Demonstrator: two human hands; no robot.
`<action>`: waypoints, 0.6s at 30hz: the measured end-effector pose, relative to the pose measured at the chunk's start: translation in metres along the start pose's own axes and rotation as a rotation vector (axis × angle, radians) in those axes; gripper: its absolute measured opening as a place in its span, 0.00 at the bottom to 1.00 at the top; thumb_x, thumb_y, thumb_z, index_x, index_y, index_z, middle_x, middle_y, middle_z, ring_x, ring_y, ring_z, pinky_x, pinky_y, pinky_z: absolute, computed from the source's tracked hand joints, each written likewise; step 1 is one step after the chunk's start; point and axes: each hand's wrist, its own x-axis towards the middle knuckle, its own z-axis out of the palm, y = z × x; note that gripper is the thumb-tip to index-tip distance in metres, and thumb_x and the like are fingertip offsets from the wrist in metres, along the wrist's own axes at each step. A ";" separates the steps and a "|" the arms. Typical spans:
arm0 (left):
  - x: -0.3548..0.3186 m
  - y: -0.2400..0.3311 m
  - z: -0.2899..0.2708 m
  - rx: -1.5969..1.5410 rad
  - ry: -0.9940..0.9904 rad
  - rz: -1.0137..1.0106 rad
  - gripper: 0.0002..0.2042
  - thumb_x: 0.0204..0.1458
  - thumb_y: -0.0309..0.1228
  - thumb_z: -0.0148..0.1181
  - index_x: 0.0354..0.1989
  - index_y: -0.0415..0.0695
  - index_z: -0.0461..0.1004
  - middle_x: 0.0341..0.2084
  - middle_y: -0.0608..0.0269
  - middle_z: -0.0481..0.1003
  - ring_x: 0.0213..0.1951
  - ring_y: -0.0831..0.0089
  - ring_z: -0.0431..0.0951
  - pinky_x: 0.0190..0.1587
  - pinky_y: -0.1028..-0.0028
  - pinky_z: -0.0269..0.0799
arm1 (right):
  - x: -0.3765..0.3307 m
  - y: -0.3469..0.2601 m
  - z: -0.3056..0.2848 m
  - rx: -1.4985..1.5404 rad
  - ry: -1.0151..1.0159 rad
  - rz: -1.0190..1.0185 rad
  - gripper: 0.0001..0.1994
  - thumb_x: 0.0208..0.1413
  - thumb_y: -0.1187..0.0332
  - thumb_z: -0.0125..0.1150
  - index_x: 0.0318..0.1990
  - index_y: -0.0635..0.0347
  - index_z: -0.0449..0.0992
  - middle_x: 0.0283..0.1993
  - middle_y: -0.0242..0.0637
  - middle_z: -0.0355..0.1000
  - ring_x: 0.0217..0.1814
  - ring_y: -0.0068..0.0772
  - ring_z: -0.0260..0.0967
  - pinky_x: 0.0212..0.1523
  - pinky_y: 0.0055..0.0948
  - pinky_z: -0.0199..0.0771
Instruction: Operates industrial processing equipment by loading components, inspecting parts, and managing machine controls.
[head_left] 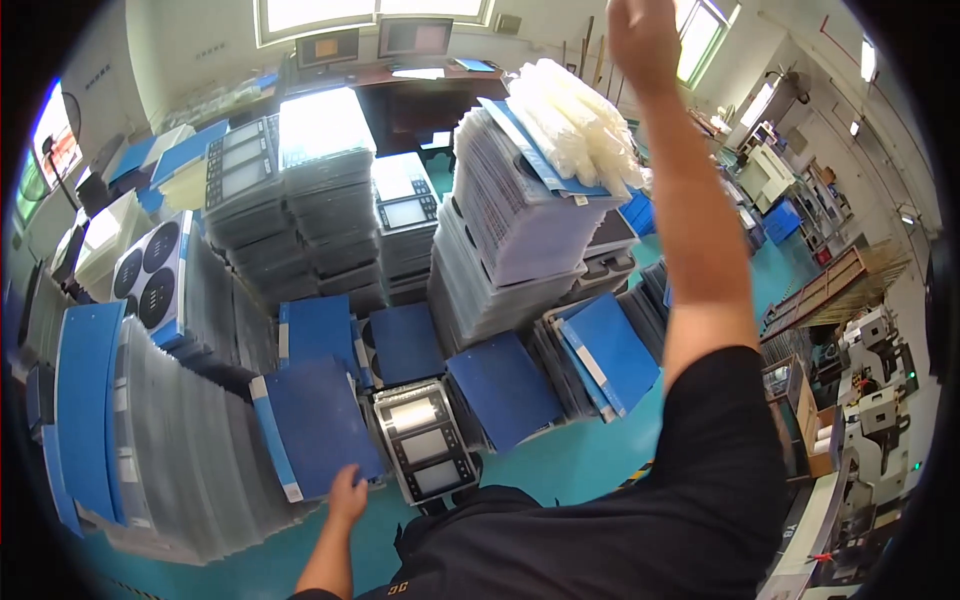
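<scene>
My left hand (347, 496) is low in the view, its fingers slightly apart at the near edge of a dark blue folder (322, 425). That folder lies on top of a stack and has a lighter blue spine. Whether the fingertips touch it I cannot tell. Right of it stands a stack of black-framed panels (425, 440) with pale windows. My right arm (705, 240) is raised high, and the right hand (645, 45) is at the top edge of the view, its fingers hidden. Below and left of it, a tall stack of clear sheets (540, 190) bears a pale, crumpled bundle (580, 120).
More stacks of clear sheets (190, 430) stand close on the left. Blue folders (505, 390) top several stacks in front. Two monitors (415, 36) stand on a desk by the window. Machines (875, 410) and a wooden rack (825, 290) line the right side.
</scene>
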 end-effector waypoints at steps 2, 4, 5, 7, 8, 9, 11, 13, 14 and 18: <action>-0.063 -0.009 0.021 -0.039 -0.022 -0.091 0.21 0.48 0.32 0.57 0.52 0.39 0.69 0.51 0.46 0.70 0.55 0.52 0.68 0.58 0.61 0.63 | -0.108 0.017 0.056 -0.737 -0.490 0.001 0.23 0.59 0.54 0.44 0.59 0.50 0.67 0.58 0.51 0.66 0.58 0.48 0.66 0.60 0.43 0.63; -0.140 -0.027 0.035 -0.078 -0.015 -0.268 0.20 0.48 0.32 0.58 0.51 0.39 0.71 0.48 0.47 0.72 0.52 0.53 0.71 0.56 0.62 0.65 | -0.113 -0.001 0.057 -0.315 -0.871 0.271 0.27 0.56 0.50 0.48 0.63 0.47 0.63 0.63 0.49 0.61 0.60 0.55 0.63 0.62 0.47 0.60; -0.167 -0.033 0.044 -0.101 -0.008 -0.324 0.20 0.48 0.33 0.58 0.50 0.39 0.71 0.46 0.48 0.73 0.51 0.54 0.72 0.55 0.62 0.67 | -0.098 -0.010 0.048 -0.302 -0.872 0.260 0.27 0.56 0.50 0.48 0.63 0.47 0.63 0.63 0.49 0.61 0.60 0.55 0.63 0.62 0.47 0.60; -0.216 -0.037 0.052 -0.213 -0.071 -0.476 0.20 0.48 0.33 0.58 0.50 0.39 0.72 0.45 0.47 0.74 0.49 0.55 0.74 0.53 0.63 0.68 | -0.097 -0.033 0.037 -0.484 -0.732 0.330 0.26 0.56 0.46 0.47 0.62 0.39 0.65 0.62 0.48 0.63 0.62 0.47 0.62 0.63 0.44 0.59; -0.229 -0.040 0.057 -0.328 -0.131 -0.596 0.20 0.48 0.33 0.58 0.49 0.39 0.72 0.44 0.47 0.75 0.48 0.57 0.75 0.52 0.63 0.69 | -0.107 -0.028 0.036 -0.478 -0.617 0.275 0.26 0.56 0.47 0.49 0.61 0.42 0.66 0.59 0.49 0.65 0.61 0.48 0.62 0.61 0.44 0.60; -0.228 -0.043 0.054 -0.320 -0.257 -0.548 0.20 0.49 0.34 0.58 0.50 0.39 0.71 0.43 0.47 0.75 0.48 0.58 0.75 0.51 0.63 0.69 | -0.123 -0.018 0.033 -0.465 -0.511 0.222 0.27 0.55 0.48 0.51 0.61 0.45 0.66 0.57 0.51 0.67 0.60 0.49 0.63 0.60 0.43 0.61; -0.222 -0.066 0.056 -0.183 -0.481 -0.444 0.21 0.51 0.37 0.56 0.50 0.38 0.71 0.44 0.46 0.75 0.48 0.56 0.75 0.50 0.63 0.70 | -0.160 -0.014 0.005 -0.220 -0.349 -0.050 0.25 0.56 0.52 0.53 0.59 0.52 0.68 0.55 0.52 0.68 0.59 0.56 0.62 0.59 0.48 0.60; -0.230 -0.091 0.068 -0.128 -0.514 -0.481 0.21 0.51 0.38 0.55 0.51 0.37 0.71 0.46 0.46 0.74 0.50 0.53 0.74 0.51 0.63 0.69 | -0.211 -0.089 -0.041 0.081 -0.295 -0.058 0.23 0.55 0.58 0.57 0.56 0.58 0.70 0.55 0.54 0.68 0.59 0.60 0.61 0.59 0.51 0.58; -0.225 -0.092 0.065 -0.191 -0.432 -0.495 0.22 0.51 0.39 0.56 0.51 0.37 0.71 0.47 0.46 0.74 0.51 0.55 0.73 0.52 0.63 0.69 | -0.251 -0.115 -0.065 0.127 -0.377 0.016 0.21 0.53 0.62 0.60 0.54 0.60 0.71 0.55 0.54 0.68 0.59 0.61 0.61 0.59 0.51 0.57; -0.198 -0.085 0.047 -0.282 -0.404 -0.589 0.23 0.52 0.40 0.57 0.52 0.37 0.70 0.48 0.48 0.74 0.51 0.59 0.74 0.53 0.64 0.68 | -0.472 -0.212 -0.190 0.638 -1.055 0.344 0.18 0.51 0.68 0.58 0.50 0.64 0.72 0.56 0.51 0.68 0.61 0.54 0.62 0.61 0.44 0.59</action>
